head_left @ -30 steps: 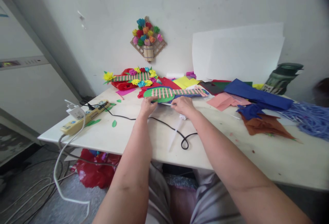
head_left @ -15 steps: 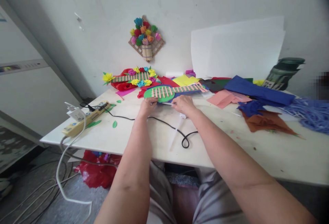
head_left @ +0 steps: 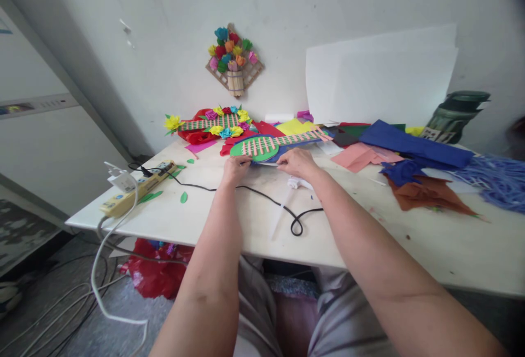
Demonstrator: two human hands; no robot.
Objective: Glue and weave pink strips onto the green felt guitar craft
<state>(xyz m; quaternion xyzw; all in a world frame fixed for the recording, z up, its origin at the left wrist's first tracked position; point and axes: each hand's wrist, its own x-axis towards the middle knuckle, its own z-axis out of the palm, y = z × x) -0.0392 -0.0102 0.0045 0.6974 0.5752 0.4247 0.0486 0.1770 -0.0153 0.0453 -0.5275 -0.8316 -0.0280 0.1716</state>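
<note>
A handmade craft lute [head_left: 261, 148] lies on the table, its green oval front crossed by pink strips and white strings, with blue paper along its side. Its neck points up to the right. My left hand [head_left: 238, 170] is closed on the near edge at the round end. Farther right along that same edge, my right hand [head_left: 297, 162] pinches with thumb and finger. The exact grip of both hands is partly hidden. Just below my right hand lies a white glue gun [head_left: 298, 182] with a clear glue stick [head_left: 279, 218] reaching toward me.
A flower-trimmed lute [head_left: 211, 123] lies behind. At left is a power strip [head_left: 143, 185] with plugs; a black cord [head_left: 262, 194] crosses the table. Coloured paper [head_left: 414, 144], blue strands [head_left: 498, 182] and a dark bottle [head_left: 459, 116] occupy the right.
My right hand has shifted slightly right along the lute's near edge, uncovering more of the glue gun. My left hand stays in place.
</note>
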